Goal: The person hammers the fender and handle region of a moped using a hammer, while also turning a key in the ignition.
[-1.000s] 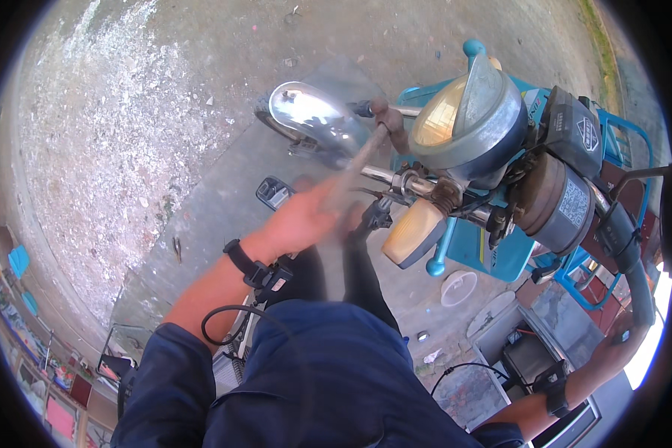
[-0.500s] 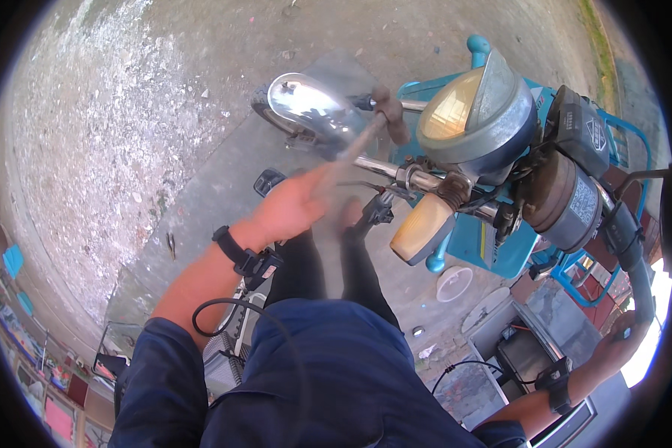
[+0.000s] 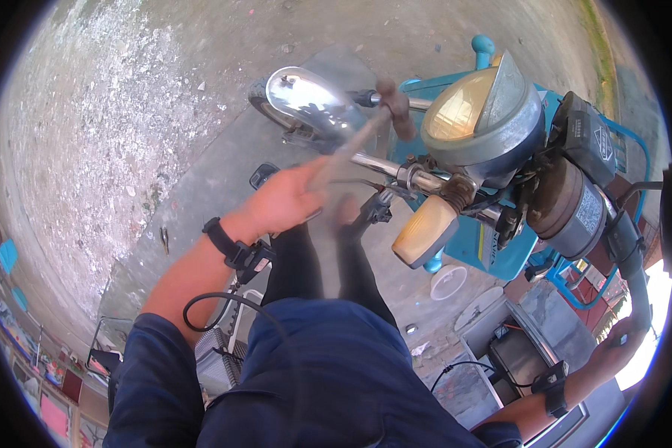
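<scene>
My left hand [image 3: 282, 201] is closed around the handle of a hammer [image 3: 396, 109], blurred by motion. Its brown head is right beside the chrome front fork tube [image 3: 420, 104], left of the large round headlight [image 3: 461, 112]; whether the two touch I cannot tell. Over at the lower right, my right hand [image 3: 620, 345] wraps round the end of the grey handlebar [image 3: 637, 295] of a blue vehicle. Between my hands are an amber turn signal [image 3: 425, 231] and a dark round gauge housing [image 3: 566, 205].
A chrome front mudguard [image 3: 306, 93] covers the wheel at the far side. Below the vehicle, a white tub [image 3: 449, 282] stands on the concrete, with an open metal box [image 3: 511, 340] further right. Pliers-like tool [image 3: 164, 240] lies on the ground at left. Cables hang from both wrist straps.
The hammer head has shifted slightly right and down along with my left hand's small movement. My right hand stays on the handlebar. The whole view has shifted a little.
</scene>
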A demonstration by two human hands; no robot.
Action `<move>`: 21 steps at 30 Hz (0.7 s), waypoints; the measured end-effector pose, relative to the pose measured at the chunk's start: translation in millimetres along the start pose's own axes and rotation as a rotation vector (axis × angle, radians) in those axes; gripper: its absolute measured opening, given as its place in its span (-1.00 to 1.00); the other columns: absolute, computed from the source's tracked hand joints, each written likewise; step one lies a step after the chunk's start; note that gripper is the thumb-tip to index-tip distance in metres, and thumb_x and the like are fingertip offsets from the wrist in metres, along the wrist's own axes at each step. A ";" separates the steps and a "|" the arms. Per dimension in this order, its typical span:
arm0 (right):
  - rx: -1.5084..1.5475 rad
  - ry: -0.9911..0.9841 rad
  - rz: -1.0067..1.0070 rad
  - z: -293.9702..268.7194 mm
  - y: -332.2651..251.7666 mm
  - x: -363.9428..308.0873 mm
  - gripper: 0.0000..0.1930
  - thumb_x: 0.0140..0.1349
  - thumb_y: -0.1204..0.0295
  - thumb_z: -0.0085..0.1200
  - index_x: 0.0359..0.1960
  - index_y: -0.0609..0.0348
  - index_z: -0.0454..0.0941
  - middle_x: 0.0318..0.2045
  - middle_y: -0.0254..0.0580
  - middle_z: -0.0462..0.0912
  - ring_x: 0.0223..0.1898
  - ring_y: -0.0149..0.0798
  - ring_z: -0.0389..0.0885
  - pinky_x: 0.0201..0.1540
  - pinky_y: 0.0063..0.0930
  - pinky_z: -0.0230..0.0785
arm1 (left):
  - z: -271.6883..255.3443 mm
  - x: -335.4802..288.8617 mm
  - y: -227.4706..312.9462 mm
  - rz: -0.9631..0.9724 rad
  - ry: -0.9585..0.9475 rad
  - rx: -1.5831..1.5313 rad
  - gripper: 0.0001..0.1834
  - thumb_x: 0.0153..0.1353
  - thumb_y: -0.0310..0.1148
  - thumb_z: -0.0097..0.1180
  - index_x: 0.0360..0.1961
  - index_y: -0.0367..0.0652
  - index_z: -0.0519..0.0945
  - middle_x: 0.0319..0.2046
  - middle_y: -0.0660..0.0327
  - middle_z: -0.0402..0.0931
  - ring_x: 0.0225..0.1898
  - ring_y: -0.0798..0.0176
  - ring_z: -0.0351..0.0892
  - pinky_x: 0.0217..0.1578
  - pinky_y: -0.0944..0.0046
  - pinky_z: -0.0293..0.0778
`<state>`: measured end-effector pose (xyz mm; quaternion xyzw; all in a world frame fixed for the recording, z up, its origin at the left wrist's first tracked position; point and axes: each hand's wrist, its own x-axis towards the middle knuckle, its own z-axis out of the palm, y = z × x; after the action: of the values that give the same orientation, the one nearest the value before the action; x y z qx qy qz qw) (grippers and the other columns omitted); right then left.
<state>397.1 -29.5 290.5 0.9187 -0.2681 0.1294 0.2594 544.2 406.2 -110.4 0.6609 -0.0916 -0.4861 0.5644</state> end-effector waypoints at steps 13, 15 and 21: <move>0.135 0.142 -0.195 10.0 4.0 8.8 -0.58 0.44 0.60 -0.16 0.31 0.25 0.40 -0.46 -0.43 0.35 -0.49 -0.55 0.26 -0.40 -0.71 0.13 | 14.2 2.2 -13.9 0.027 0.002 -0.027 -0.37 0.34 -0.37 0.11 0.43 -0.10 0.28 -0.59 0.41 0.43 -0.67 0.53 0.36 -0.62 0.41 0.33; 0.042 0.122 -0.310 7.6 4.4 9.1 -0.59 0.45 0.61 -0.17 0.31 0.26 0.39 -0.43 -0.41 0.39 -0.48 -0.56 0.28 -0.40 -0.72 0.14 | 3.3 1.3 -9.0 -0.060 0.048 -0.093 -0.37 0.35 -0.35 0.11 0.43 -0.10 0.29 -0.61 0.41 0.42 -0.68 0.53 0.35 -0.63 0.42 0.32; 0.094 0.159 -0.088 11.1 7.9 6.7 -0.60 0.55 0.38 -0.26 0.31 0.25 0.39 -0.38 -0.36 0.46 -0.46 -0.62 0.34 -0.38 -0.77 0.18 | -15.2 13.8 19.6 -0.056 0.346 -0.245 -0.34 0.34 -0.36 0.11 0.45 -0.11 0.26 -0.62 0.40 0.43 -0.69 0.53 0.36 -0.64 0.42 0.33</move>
<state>399.3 -44.1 287.0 0.9276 -0.1998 0.2030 0.2418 571.0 400.2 -103.1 0.6632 0.0849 -0.3882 0.6342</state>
